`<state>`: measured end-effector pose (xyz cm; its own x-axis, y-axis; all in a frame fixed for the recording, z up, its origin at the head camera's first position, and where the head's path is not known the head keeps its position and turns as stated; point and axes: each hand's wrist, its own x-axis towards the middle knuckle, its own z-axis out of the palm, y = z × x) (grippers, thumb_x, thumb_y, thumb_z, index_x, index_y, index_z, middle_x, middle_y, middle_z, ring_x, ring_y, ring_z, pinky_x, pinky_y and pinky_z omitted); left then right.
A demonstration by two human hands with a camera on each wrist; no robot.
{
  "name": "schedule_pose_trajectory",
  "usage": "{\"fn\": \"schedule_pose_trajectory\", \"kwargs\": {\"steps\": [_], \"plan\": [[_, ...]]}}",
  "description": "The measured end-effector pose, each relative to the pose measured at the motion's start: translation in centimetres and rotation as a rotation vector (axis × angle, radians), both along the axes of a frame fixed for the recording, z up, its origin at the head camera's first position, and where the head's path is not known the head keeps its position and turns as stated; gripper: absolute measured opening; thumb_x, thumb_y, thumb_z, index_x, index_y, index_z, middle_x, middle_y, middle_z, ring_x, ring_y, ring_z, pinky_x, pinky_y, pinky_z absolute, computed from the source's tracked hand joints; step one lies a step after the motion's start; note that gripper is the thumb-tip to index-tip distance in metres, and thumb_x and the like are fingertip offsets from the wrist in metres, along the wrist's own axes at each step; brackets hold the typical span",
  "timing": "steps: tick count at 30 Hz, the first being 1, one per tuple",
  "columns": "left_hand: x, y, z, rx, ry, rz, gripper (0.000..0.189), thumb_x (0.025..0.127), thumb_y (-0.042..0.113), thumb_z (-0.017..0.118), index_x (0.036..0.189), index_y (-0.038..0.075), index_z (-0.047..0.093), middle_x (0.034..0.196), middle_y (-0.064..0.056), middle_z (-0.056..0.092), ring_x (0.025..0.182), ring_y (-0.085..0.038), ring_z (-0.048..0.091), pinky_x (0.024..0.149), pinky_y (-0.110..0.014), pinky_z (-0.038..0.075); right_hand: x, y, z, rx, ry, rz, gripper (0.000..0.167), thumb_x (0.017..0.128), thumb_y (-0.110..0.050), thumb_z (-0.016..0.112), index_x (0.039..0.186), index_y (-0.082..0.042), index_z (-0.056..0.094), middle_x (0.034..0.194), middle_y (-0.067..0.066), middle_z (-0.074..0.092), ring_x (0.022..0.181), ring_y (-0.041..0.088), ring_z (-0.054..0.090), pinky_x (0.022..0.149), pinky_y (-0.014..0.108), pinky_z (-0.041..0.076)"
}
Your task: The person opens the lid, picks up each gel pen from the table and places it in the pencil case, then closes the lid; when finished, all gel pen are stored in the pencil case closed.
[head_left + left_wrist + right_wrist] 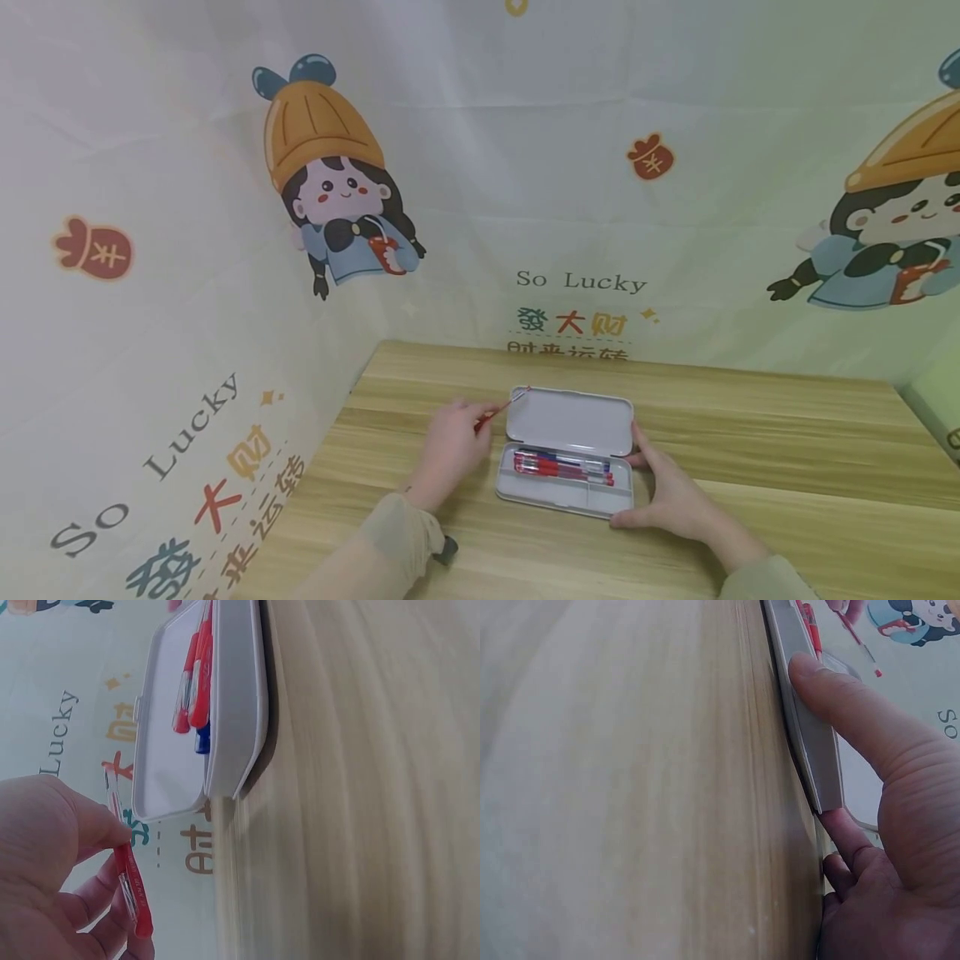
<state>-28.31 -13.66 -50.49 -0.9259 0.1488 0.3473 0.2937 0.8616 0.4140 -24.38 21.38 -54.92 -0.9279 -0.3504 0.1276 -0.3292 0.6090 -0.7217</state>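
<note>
An opened white pencil case (551, 498) lies on the table, its lid (570, 421) tipped back. Inside it are red pens (534, 467) and a blue pen (555, 457), side by side. My left hand (456, 442) pinches a red pen (129, 874) between thumb and fingers, left of the case; the pen's clear end reaches across the lid's left corner in the head view. With my right hand (671, 492) I grip the case's right end, thumb (840, 697) on the front wall and fingers at the side toward the back. The case hides some of those fingertips.
The wood-grain table (750, 450) extends on both sides of the case. Behind and to the left hangs a pale printed cloth (465, 167) with cartoon figures and lettering, meeting the table's back edge. A dark band (447, 550) sits on the left wrist.
</note>
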Motion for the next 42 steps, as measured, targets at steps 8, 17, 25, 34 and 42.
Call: {"fn": "schedule_pose_trajectory", "kwargs": {"steps": [8,17,25,34,42], "plan": [[0.5,2.0,0.2,-0.046,-0.056,-0.074,0.024,0.103,0.018,0.075,0.126,0.016,0.082,0.113,-0.009,0.077,0.101,-0.027,0.067,0.089,-0.044,0.056,0.2,-0.1,0.2,0.004,0.002,0.005,0.153,0.064,-0.038,0.107,0.171,0.011,0.010,0.141,0.017,0.070,0.145,0.052,0.052,0.127,0.077,0.027],[0.7,4.6,0.1,-0.155,-0.089,-0.164,0.024,0.102,0.019,0.075,0.125,0.020,0.083,0.115,-0.004,0.077,0.103,-0.023,0.068,0.096,-0.042,0.057,0.3,-0.2,0.4,-0.002,-0.010,0.000,0.152,0.064,-0.035,0.107,0.171,0.010,0.011,0.140,0.016,0.070,0.145,0.049,0.054,0.128,0.076,0.026],[1.1,6.3,-0.4,-0.261,-0.080,-0.229,0.026,0.102,0.020,0.072,0.126,0.024,0.083,0.113,0.000,0.075,0.103,-0.018,0.066,0.094,-0.037,0.056,0.3,-0.2,0.3,-0.005,0.002,0.005,0.152,0.064,-0.036,0.107,0.171,0.011,0.011,0.141,0.019,0.070,0.144,0.051,0.054,0.127,0.077,0.027],[1.6,7.7,-0.6,-0.307,-0.074,-0.261,0.025,0.101,0.019,0.072,0.122,0.025,0.084,0.116,0.001,0.076,0.102,-0.018,0.064,0.090,-0.036,0.052,0.2,0.1,0.3,-0.007,0.017,0.009,0.152,0.064,-0.037,0.107,0.171,0.010,0.011,0.139,0.017,0.071,0.143,0.050,0.055,0.127,0.077,0.028],[1.6,8.0,-0.6,-0.316,-0.112,-0.240,0.026,0.103,0.019,0.070,0.122,0.029,0.085,0.116,0.003,0.075,0.101,-0.017,0.061,0.087,-0.034,0.049,0.2,0.1,0.2,-0.007,0.025,0.006,0.153,0.063,-0.038,0.107,0.171,0.010,0.011,0.139,0.016,0.070,0.141,0.048,0.056,0.127,0.076,0.029]]}}
